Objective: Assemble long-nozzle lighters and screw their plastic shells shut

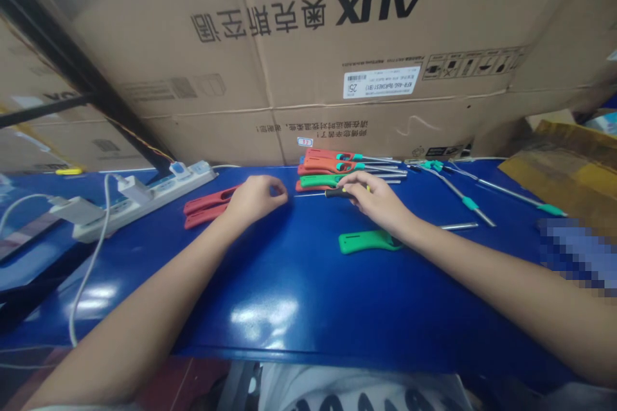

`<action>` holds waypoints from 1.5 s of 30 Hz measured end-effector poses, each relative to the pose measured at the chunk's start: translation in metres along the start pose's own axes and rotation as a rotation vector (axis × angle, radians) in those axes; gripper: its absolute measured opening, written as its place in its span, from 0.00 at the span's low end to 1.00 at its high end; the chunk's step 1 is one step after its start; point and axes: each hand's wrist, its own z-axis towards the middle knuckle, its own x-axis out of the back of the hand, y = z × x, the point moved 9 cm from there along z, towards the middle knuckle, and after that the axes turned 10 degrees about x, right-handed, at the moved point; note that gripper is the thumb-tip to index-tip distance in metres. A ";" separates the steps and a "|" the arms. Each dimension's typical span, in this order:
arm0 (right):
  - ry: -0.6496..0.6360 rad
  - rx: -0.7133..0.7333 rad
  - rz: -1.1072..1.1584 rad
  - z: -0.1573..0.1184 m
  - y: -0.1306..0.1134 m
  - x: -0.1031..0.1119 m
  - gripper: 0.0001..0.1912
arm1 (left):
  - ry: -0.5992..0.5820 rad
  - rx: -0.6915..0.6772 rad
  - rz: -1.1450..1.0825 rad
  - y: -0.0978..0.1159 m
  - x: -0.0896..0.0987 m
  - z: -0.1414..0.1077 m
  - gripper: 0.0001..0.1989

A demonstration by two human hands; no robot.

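Note:
My right hand (373, 199) is closed around the black and yellow handle of a screwdriver (332, 193), whose thin shaft points left over the blue table. Facing that tip, my left hand (258, 199) has its thumb and fingers pinched together; what they hold, if anything, is too small to make out. A green gas lighter (364, 242) lies below my right hand, partly covered by the forearm. Behind both hands are several stacked orange lighters (321, 155) with metal rods and a green one (318, 180). Red lighter casings (207, 207) rest beside my left wrist.
A white power strip (159, 196) with plugs and cables lies on the left. Metal lighter tubes with teal parts (470, 203) lie at the back right. A large cardboard sheet (299, 77) stands behind the blue table (270, 295), and a yellow-taped box (563, 173) sits at right.

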 end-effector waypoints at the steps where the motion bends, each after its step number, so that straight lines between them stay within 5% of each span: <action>1: 0.000 -0.001 -0.001 0.000 0.000 0.000 0.10 | 0.002 0.003 0.002 -0.002 -0.001 0.001 0.09; 36: 0.010 -0.095 0.068 -0.002 0.015 -0.003 0.12 | 0.021 0.052 -0.072 -0.022 -0.013 0.015 0.08; 45: 0.012 -0.102 0.085 -0.002 0.017 -0.004 0.10 | 0.044 0.107 -0.257 -0.025 -0.008 0.013 0.04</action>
